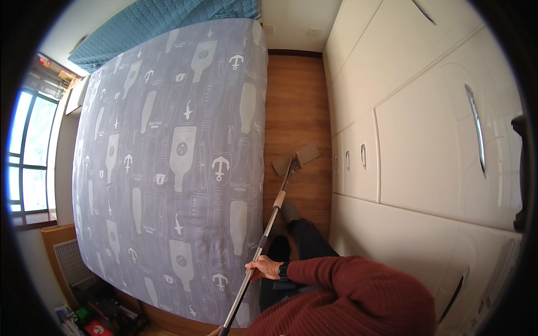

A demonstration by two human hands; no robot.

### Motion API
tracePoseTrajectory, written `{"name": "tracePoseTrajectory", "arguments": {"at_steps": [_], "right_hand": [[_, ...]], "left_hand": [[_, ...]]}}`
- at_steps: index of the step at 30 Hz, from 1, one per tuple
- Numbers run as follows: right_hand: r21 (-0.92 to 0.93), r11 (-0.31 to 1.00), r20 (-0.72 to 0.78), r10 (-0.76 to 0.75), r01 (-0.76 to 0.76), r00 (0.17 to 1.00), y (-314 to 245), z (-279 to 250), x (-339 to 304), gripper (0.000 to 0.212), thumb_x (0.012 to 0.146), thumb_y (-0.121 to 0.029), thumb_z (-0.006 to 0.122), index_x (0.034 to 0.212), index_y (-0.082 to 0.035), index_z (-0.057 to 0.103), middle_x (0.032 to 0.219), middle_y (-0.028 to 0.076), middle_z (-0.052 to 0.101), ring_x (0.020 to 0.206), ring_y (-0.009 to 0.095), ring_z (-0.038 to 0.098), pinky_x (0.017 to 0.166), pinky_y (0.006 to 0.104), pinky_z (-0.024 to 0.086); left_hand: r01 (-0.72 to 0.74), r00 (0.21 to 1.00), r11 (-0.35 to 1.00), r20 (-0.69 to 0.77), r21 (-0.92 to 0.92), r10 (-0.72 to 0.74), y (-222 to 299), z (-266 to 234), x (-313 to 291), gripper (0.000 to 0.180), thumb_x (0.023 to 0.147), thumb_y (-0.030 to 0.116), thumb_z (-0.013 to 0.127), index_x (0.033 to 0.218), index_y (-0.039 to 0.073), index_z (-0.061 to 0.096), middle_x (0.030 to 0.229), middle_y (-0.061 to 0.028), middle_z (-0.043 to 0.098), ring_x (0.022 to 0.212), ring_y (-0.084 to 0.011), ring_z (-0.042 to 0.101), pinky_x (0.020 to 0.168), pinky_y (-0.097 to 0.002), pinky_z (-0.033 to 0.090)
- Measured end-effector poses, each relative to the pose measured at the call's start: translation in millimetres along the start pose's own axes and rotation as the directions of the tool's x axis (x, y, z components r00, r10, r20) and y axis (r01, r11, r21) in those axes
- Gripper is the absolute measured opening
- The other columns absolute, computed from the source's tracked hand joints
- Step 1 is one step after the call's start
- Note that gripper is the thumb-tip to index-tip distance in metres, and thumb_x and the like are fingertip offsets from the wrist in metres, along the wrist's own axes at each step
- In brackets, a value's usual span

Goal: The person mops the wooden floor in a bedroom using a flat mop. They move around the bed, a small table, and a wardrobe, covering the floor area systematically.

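A flat mop [278, 200] slants across the view, its metal pole rising from the lower edge to a beige, rectangular head [305, 156] on the wooden floor. Wrapped round the lower middle of the pole is my right hand [264, 269], with a dark watch at its wrist and a dark red knitted sleeve behind it. Only a sliver of my left hand [214, 332] shows at the bottom edge, against the dark grip at the pole's top end; most of its fingers are cut off.
A bed [168, 157] with a grey bottle-and-anchor sheet and blue padded headboard fills the left. Cream cabinets [426, 134] with metal handles line the right. Between them runs a narrow strip of wooden floor [297, 101]. My feet [289, 213] stand in it. Assorted items [95, 322] lie lower left.
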State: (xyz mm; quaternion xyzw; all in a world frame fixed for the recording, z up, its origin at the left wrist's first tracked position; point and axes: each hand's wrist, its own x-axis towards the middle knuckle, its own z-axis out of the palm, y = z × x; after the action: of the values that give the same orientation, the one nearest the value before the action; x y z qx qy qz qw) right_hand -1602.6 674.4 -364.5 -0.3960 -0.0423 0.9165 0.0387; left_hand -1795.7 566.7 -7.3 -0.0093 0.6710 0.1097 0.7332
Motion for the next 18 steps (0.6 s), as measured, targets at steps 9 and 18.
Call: {"name": "tracePoseTrajectory", "arguments": {"at_steps": [9, 18], "right_hand": [[-0.049, 0.973, -0.083, -0.229, 0.226, 0.970, -167.3, -108.1, 28.4, 0.033, 0.093, -0.025, 0.067, 0.105, 0.005, 0.060, 0.084, 0.014, 0.066, 0.074, 0.027, 0.070, 0.064, 0.0427, 0.063], [-0.471, 0.796, -0.165, -0.502, 0.379, 0.849, -320.0, -119.2, -7.6, 0.103, 0.100, -0.040, 0.057, 0.148, -0.008, -0.028, 0.113, 0.017, 0.053, 0.084, 0.024, 0.065, 0.067, 0.0370, 0.058]], "left_hand": [[-0.201, 0.973, 0.935, -0.053, 0.293, 0.226, 73.3, 66.9, 168.3, 0.059, 0.082, 0.003, 0.063, 0.139, -0.002, 0.050, 0.074, -0.0025, 0.059, 0.057, -0.0154, 0.058, 0.049, -0.0292, 0.046], [-0.608, 0.794, 0.791, 0.033, 0.064, 0.607, 223.5, 176.5, 330.1, 0.075, 0.084, 0.002, 0.066, 0.153, 0.000, 0.037, 0.073, 0.0036, 0.049, 0.052, -0.0060, 0.044, 0.046, -0.0235, 0.038]]}}
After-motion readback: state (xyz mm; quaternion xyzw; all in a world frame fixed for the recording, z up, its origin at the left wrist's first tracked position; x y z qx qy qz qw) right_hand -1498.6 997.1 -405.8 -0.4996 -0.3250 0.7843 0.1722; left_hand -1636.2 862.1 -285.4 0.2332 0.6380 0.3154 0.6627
